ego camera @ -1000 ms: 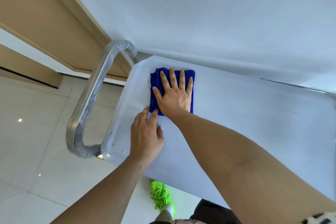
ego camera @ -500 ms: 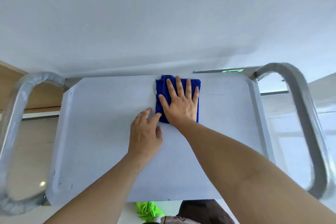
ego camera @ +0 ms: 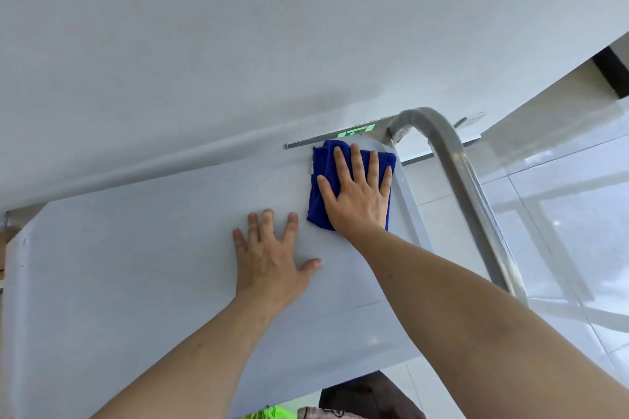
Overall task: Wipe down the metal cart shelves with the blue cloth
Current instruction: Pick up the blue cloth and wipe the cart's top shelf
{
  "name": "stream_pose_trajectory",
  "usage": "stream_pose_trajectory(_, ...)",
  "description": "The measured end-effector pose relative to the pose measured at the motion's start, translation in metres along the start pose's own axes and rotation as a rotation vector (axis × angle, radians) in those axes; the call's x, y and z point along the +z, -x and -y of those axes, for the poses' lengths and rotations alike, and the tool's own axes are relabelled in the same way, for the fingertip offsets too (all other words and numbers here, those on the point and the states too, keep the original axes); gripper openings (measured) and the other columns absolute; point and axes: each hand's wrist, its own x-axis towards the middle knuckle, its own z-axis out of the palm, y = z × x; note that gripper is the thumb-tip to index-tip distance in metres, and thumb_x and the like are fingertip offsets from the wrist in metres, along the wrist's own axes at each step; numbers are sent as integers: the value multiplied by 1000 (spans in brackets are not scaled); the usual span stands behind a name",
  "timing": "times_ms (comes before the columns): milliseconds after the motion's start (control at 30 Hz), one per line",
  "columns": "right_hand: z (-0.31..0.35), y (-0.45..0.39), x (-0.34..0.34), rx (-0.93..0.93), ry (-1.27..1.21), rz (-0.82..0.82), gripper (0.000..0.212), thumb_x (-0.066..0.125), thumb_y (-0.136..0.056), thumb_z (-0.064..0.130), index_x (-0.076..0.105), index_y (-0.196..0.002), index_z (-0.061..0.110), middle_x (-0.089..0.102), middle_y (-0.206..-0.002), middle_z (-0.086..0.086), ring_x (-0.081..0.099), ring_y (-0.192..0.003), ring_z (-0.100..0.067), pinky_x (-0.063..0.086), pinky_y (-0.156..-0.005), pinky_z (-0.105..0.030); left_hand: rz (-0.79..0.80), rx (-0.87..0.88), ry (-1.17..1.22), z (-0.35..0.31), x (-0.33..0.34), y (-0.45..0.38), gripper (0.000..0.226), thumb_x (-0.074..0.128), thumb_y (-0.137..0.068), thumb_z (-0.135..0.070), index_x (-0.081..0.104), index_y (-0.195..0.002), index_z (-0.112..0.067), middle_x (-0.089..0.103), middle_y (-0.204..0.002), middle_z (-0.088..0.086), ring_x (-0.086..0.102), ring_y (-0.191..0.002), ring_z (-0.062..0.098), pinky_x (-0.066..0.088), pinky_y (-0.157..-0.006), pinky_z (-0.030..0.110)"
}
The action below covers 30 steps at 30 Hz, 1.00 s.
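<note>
The folded blue cloth (ego camera: 321,177) lies at the far right corner of the metal cart's top shelf (ego camera: 136,265). My right hand (ego camera: 357,194) presses flat on the cloth, fingers spread, covering most of it. My left hand (ego camera: 272,258) rests palm down on the bare shelf just left of and nearer than the cloth, fingers apart, holding nothing.
The cart's curved metal handle (ego camera: 456,180) rises at the right end of the shelf. A white wall (ego camera: 272,27) runs right behind the cart. Glossy floor tiles (ego camera: 561,214) lie to the right. A green shoe (ego camera: 269,413) shows below the shelf's near edge.
My right hand has slid the blue cloth along the far edge from the shelf's left end to its right corner. My left hand followed rightward and spread flat.
</note>
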Motion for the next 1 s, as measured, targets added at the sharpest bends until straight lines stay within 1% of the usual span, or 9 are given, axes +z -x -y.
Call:
stream_pose_trajectory(167,-13,6,-3,23,26,-4,72,9,-96,73,3,-159,40,5,-170,6,-10,-154,-25,-20,-118,-48,27,-2,-4,-1,-5,-5,96,38,-77,-83,10,-154,-34,3,-155,14,2,-145,40,8,-117,61)
stream_pose_trajectory(267,-23,18,-6,70,32,3,73,8,-95,74,1,-159,40,3,-170,6,-13,-154,-24,-22,-118,-48,40,-4,9,-3,-6,-6,95,40,-78,-82,8,-154,-33,1,-156,15,0,-145,42,6,-116,61)
stream_pose_trajectory(367,-30,37,-7,121,36,1,75,7,-94,74,2,-160,38,1,-170,5,-16,-154,-24,-19,-119,-51,54,-16,27,-5,-7,-9,96,42,-79,-81,6,-154,-33,-2,-157,15,-3,-146,42,4,-117,61)
stream_pose_trajectory(467,-33,57,-6,152,39,8,75,8,-95,74,1,-160,37,-2,-170,4,-18,-153,-24,-20,-119,-51,56,-32,40,-6,-9,-14,97,43,-78,-80,5,-154,-32,-3,-158,15,-4,-146,42,4,-117,61)
stream_pose_trajectory(600,-35,83,-5,173,35,23,75,10,-96,73,-2,-160,37,-4,-170,4,-20,-153,-24,-19,-119,-52,31,-41,51,-6,-12,-21,98,44,-77,-81,8,-154,-33,1,-158,14,-2,-146,41,5,-117,61)
stream_pose_trajectory(733,-34,109,-2,192,57,70,77,7,-94,75,-11,-159,36,-12,-169,3,-26,-151,-26,-18,-119,-54,37,-51,52,-5,-12,-22,99,45,-75,-82,8,-153,-34,1,-158,14,-1,-146,41,7,-117,61)
stream_pose_trajectory(833,-30,129,-1,198,64,99,82,5,-91,79,-15,-158,35,-17,-168,2,-27,-150,-28,-19,-118,-56,24,-49,26,-4,-12,-21,99,45,-74,-84,12,-153,-34,5,-156,14,3,-144,40,12,-115,61)
stream_pose_trajectory(1000,-27,169,4,234,56,122,88,2,-87,85,-15,-158,36,-19,-167,1,-32,-148,-29,-22,-116,-57,1,-32,26,-3,-12,-23,98,46,-73,-84,15,-151,-34,7,-155,14,7,-143,40,13,-115,61)
